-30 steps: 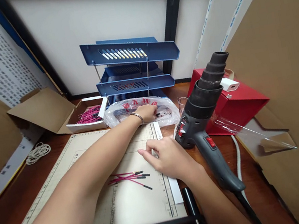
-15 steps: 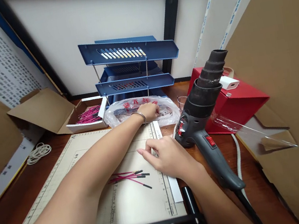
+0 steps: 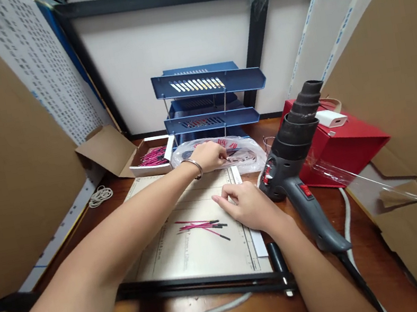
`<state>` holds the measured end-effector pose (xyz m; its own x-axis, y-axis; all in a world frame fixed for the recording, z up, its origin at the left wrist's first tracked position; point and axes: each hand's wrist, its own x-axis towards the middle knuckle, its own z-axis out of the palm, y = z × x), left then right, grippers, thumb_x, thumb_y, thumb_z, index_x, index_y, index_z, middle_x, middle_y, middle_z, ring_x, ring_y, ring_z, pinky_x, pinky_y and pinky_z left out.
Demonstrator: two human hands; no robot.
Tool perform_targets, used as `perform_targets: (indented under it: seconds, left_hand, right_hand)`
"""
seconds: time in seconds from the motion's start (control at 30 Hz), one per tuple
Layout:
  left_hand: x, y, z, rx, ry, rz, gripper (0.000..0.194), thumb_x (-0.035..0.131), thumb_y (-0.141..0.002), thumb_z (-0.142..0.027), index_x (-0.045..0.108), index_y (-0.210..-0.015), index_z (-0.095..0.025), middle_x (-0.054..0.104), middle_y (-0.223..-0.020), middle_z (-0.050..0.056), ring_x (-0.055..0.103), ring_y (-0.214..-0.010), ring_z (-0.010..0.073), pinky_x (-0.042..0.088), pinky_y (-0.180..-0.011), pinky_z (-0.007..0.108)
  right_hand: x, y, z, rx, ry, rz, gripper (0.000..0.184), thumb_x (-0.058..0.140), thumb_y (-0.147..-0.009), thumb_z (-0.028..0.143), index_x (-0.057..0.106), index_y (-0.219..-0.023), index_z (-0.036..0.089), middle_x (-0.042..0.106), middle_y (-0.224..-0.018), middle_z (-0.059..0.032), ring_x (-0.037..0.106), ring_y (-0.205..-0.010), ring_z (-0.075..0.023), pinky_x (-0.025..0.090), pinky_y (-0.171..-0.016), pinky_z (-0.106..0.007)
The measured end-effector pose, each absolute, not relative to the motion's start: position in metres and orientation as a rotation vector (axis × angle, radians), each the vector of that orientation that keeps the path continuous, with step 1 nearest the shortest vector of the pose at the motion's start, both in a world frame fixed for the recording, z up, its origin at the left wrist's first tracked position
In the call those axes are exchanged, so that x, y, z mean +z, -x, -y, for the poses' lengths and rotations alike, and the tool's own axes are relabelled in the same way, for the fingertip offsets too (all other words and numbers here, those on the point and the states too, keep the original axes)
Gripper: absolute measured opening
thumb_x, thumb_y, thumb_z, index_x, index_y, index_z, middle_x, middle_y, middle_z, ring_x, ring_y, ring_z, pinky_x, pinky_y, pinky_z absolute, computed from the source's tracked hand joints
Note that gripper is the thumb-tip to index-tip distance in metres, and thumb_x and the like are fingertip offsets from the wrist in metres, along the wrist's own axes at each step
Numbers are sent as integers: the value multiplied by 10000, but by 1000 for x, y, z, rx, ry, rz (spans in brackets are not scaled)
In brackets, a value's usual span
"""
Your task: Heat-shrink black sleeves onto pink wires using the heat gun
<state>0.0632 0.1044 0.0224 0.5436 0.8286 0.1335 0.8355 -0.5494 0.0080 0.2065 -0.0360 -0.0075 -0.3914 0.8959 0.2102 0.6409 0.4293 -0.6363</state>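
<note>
My left hand (image 3: 210, 155), with a metal bangle on the wrist, reaches over the front of a clear plastic bag (image 3: 253, 163) with red lettering. Its fingertips are pinched together at the bag's opening; a tiny dark bit shows at them, too small to name. On the right edge of a cream paper trimmer board (image 3: 214, 260) rests my right hand (image 3: 247, 205), loosely curled, thumb apart from the fingers, nothing seen in it. Several pink wires (image 3: 198, 225) with black ends lie crossed on the board, left of that hand.
A grey heat gun (image 3: 288, 163) stands nozzle up beside a red box (image 3: 353, 152). Behind the bag is a blue tray rack (image 3: 214, 121). More pink wires fill an open carton (image 3: 150, 169). A coiled white cord (image 3: 100, 196) lies left. The trimmer's black arm (image 3: 199, 285) crosses the front.
The view has tilted up and shifted left, so things sit further right in it. My left hand has drawn slightly back toward the bag's near edge. My right hand stays on the board.
</note>
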Motion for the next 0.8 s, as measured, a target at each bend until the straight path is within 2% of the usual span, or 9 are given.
perform_targets:
  seconds: [0.23, 0.4, 0.53, 0.63, 0.7, 0.8]
  left_hand:
    - [18, -64, -100, -131, 2576, 1562, 274, 611, -892, -280, 837, -1046, -263, 797, -1083, 86, 730, -1020, 266, 518, -891, 326]
    - [19, -62, -97, -82, 2531, 1595, 291, 595, -918, -353, 835, -1039, -242, 794, -1052, 109, 729, -981, 261, 515, -866, 325]
    - [32, -57, -90, -91, 2528, 1556, 321, 520, -943, -289, 827, -998, -214, 781, -1022, 130, 719, -977, 269, 496, -835, 334]
    - [46, -51, -80, -111, 2539, 1523, 350, 475, -959, -269, 813, -1037, -223, 770, -1093, 123, 708, -1002, 276, 485, -815, 344]
    - [55, -43, -65, -98, 2570, 1486, 312, 511, -936, -265, 810, -1019, -242, 772, -1101, 97, 703, -999, 273, 476, -791, 340]
    - [59, -28, -30, 6, 2642, 1424, 222, 591, -870, -235, 811, -895, -241, 785, -955, 74, 705, -903, 262, 454, -737, 334]
  right_hand:
    - [-12, -205, 37, 640, 1256, 2154, 390, 558, -954, 427, 501, -643, 198, 443, -567, 33, 357, -594, -124, 231, -622, -281]
    - [-12, -209, 34, 628, 1232, 2126, 369, 569, -952, 420, 535, -663, 194, 464, -574, 33, 376, -603, -122, 241, -614, -278]
    - [-11, -210, 33, 634, 1197, 2122, 395, 552, -960, 421, 491, -644, 193, 441, -574, 37, 360, -602, -116, 239, -617, -278]
    - [-13, -211, 32, 654, 1187, 2115, 419, 544, -963, 426, 443, -628, 195, 425, -572, 40, 349, -593, -111, 237, -614, -282]
    - [-15, -212, 31, 664, 1192, 2098, 408, 549, -959, 437, 467, -638, 197, 426, -566, 41, 361, -587, -113, 244, -611, -284]
    - [-19, -215, 28, 669, 1218, 2061, 396, 559, -952, 466, 536, -663, 197, 419, -542, 43, 363, -570, -120, 255, -597, -287]
